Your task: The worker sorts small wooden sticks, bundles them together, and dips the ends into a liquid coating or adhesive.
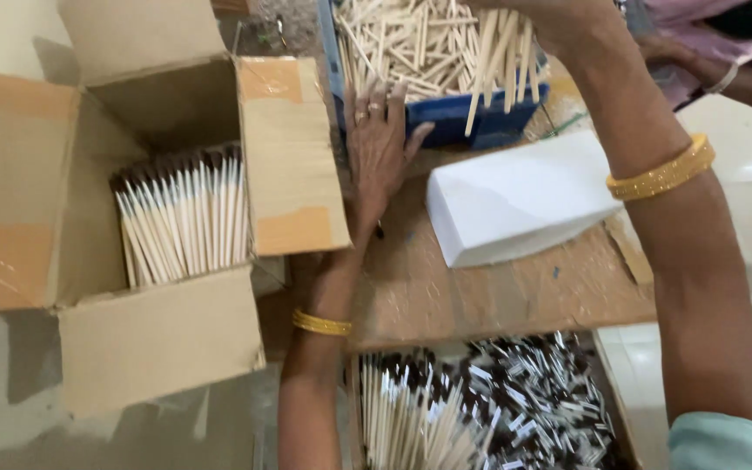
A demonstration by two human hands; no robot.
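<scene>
A bunch of thin pale wooden sticks [505,54] hangs down from the right hand [559,22], which is closed around their top ends at the very top of the picture. The sticks dangle over a blue tray [472,117] that is heaped full of loose sticks of the same kind [402,39]. The tips of the held bunch reach down to the front wall of the tray. The right arm comes up along the right side of the picture and wears a gold bangle [661,174] near the wrist. The left hand [378,148] lies flat and open, holding nothing, with its fingers [369,103] spread. Its fingertips touch the front left corner of the blue tray, and there are rings on the fingers. The left arm has a gold bangle [322,324] too. Under that hand is a brown board [498,287] that works as a table top. A white paper packet [520,198] lies on the board just beside the tray and to the right of the left hand. To the left stands an open cardboard box [293,157] with its flaps folded out, and inside it white sticks with dark tips [183,218] stand packed close together. At the bottom, another box [607,365] holds more dark-tipped sticks [480,405], some in neat rows and some jumbled. At the top right corner, another person's arm [724,74] shows, with a pale bangle on it.
</scene>
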